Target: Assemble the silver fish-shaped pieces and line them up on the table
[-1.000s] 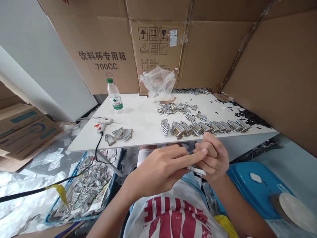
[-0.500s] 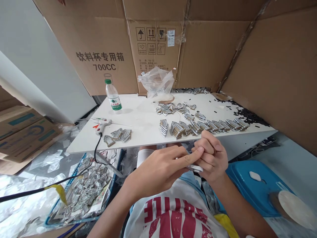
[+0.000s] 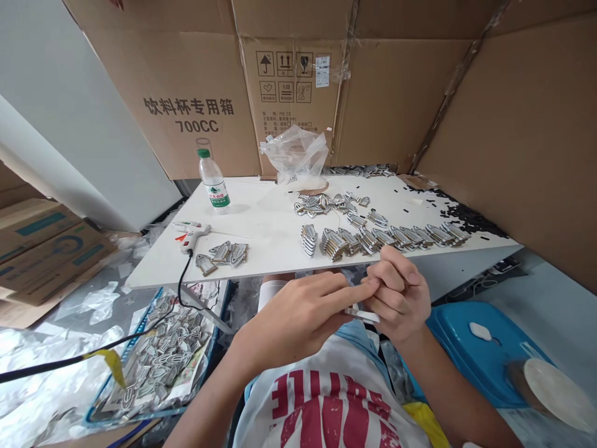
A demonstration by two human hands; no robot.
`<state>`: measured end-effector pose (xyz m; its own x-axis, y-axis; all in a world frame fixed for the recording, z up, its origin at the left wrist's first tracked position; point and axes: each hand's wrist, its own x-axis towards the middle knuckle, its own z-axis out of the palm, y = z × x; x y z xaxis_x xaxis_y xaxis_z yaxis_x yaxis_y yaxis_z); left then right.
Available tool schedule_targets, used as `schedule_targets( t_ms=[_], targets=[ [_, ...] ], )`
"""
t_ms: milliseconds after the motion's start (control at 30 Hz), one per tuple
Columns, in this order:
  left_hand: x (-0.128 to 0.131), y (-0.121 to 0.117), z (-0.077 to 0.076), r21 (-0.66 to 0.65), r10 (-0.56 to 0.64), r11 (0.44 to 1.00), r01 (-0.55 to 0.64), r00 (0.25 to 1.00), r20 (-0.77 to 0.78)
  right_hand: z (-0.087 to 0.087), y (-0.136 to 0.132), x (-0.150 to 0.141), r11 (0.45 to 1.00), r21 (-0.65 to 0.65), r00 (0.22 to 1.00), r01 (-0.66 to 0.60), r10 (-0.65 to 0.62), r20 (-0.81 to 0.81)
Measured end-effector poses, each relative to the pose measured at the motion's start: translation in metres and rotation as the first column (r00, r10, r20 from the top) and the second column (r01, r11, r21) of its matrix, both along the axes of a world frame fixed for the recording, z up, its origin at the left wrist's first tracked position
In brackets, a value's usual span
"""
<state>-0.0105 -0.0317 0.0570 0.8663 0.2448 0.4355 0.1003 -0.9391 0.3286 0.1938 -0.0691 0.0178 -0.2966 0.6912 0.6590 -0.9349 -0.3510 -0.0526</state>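
Note:
My left hand (image 3: 308, 311) and my right hand (image 3: 396, 295) meet in front of my shirt, below the table edge. Between them is a small silver-white flat metal piece (image 3: 366, 315), mostly covered by fingers. My left hand grips its near side, and the left index finger reaches across to the right fingertips. The right fingers are curled in; whether they pinch a further small part is hidden. Beyond the hands, similar shield-shaped metal pieces (image 3: 336, 244) stand in an overlapping row along the table edge. A short stack of them (image 3: 308, 240) is at the row's left end.
On the white table (image 3: 270, 230) are a glue gun (image 3: 190, 238), a water bottle (image 3: 215, 183), a plastic bag (image 3: 298, 155), loose metal pieces (image 3: 226, 254) and black bits (image 3: 466, 218). Cardboard walls the back and right. A blue crate (image 3: 161, 348) of pieces lies lower left; a blue lid (image 3: 485, 348) lower right.
The left hand has shifted slightly to the left, its index finger drawing back a little along the right fingers. More of the metal piece shows now. The table things are unchanged.

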Motion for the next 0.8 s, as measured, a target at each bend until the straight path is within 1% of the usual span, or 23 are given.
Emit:
schedule_targets(
  t_ms=[100, 300, 367, 433, 500, 567, 633, 700, 800],
  targets=[
    [0.0, 0.001, -0.001, -0.008, -0.002, 1.0, 0.002, 1.0, 0.014, 0.0, 0.0, 0.0, 1.0, -0.004, 0.999, 0.012, -0.012, 0.03],
    [0.0, 0.0, -0.003, -0.071, 0.006, 0.998, -0.003, 0.998, 0.055, 0.0, 0.001, 0.001, 0.998, 0.005, 0.995, 0.059, -0.059, 0.075],
    [-0.001, 0.0, -0.002, -0.081, 0.015, 0.997, -0.01, 0.998, 0.068, 0.0, 0.002, 0.003, 0.995, 0.026, 0.988, 0.094, -0.097, 0.124],
    [-0.003, -0.001, -0.002, -0.087, 0.028, 0.996, -0.023, 0.998, 0.064, 0.001, 0.001, 0.007, 0.985, 0.078, 0.965, 0.157, -0.17, 0.2],
    [-0.005, -0.001, -0.001, -0.09, 0.041, 0.995, -0.035, 0.997, 0.062, 0.004, -0.002, 0.011, 0.956, 0.16, 0.904, 0.246, -0.286, 0.318],
    [-0.006, 0.0, 0.001, -0.092, 0.052, 0.995, -0.046, 0.997, 0.063, 0.008, -0.008, 0.017, 0.901, 0.278, 0.794, 0.334, -0.427, 0.432],
    [-0.008, 0.001, 0.002, -0.1, 0.056, 0.994, -0.049, 0.996, 0.064, 0.013, -0.016, 0.022, 0.834, 0.39, 0.672, 0.39, -0.548, 0.498],
    [-0.009, 0.003, 0.003, -0.111, 0.057, 0.993, -0.05, 0.996, 0.064, 0.018, -0.025, 0.025, 0.784, 0.453, 0.57, 0.426, -0.621, 0.538],
    [-0.009, 0.004, 0.004, -0.123, 0.06, 0.991, -0.052, 0.996, 0.063, 0.024, -0.038, 0.024, 0.749, 0.461, 0.439, 0.476, -0.657, 0.614]
  ],
)
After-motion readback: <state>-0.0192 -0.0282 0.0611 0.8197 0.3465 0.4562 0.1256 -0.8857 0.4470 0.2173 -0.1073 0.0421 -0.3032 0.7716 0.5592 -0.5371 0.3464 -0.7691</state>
